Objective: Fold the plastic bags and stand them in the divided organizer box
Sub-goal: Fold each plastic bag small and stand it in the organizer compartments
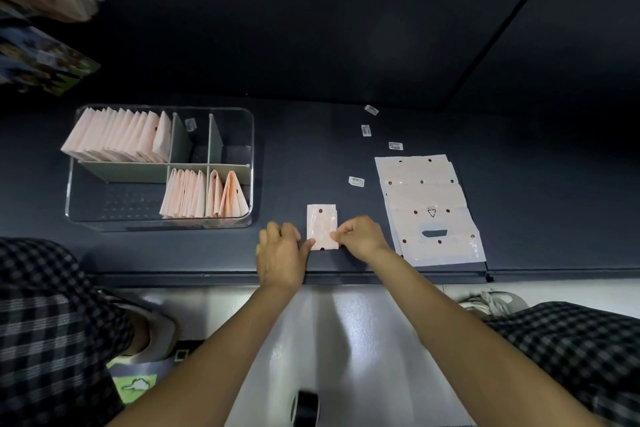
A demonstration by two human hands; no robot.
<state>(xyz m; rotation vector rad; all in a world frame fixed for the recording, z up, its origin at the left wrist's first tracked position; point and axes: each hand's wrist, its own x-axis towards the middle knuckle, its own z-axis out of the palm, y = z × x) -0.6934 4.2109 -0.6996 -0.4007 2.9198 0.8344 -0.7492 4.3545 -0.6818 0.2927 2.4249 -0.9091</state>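
A small folded pink plastic bag (322, 222) lies flat near the front edge of the dark table (311, 149). My left hand (281, 253) touches its lower left edge with the thumb, fingers curled. My right hand (360, 236) pinches its lower right edge. To the right lies a fanned stack of flat unfolded bags (427, 208) with dark punched dots and a handle cut-out. At the left stands the clear divided organizer box (74, 163); folded pink bags (117, 137) stand in its back left compartment and in two front right compartments.
Several small barcode stickers (366, 130) lie scattered on the table behind the folded bag. Blurred boxes hang at the upper left. Below the table edge are a pale floor, my checked trouser legs, shoes and a black tape roll (304, 407).
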